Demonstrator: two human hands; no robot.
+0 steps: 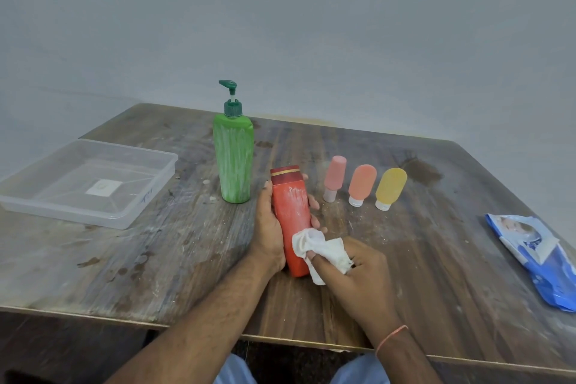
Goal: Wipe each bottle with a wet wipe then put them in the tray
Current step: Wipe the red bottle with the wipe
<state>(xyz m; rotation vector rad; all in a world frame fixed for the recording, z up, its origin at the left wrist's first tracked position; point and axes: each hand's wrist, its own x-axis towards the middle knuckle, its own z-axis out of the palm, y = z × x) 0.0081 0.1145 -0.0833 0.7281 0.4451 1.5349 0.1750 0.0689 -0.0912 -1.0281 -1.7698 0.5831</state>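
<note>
Table (156,259): worn, stained wooden top, its far edge against a grey wall.
Tray (40,196): clear plastic, at the table's left edge, with a white label on its floor and nothing else in it.
Wipe pack (536,259): blue and white, lying flat at the right edge.
Green pump bottle (233,159): upright toward the far side of the table, just left of centre, streaked with white smears, well apart from the tray.
Red bottle (291,218): held tilted over the middle of the table toward the near edge, gold-banded cap pointing away from the person, white smears on its upper face.
Left hand (269,227): fingers and thumb wrapped round the red bottle's body from the left.
Right hand (358,268): fingers curled round the wet wipe, pressing it to the red bottle's lower end.
Wet wipe (321,248): white, crumpled, touching the red bottle.
Small tubes: pink tube (335,178), orange tube (361,184) and yellow tube (390,188) in a row right of the red bottle, white caps toward the near edge.
</note>
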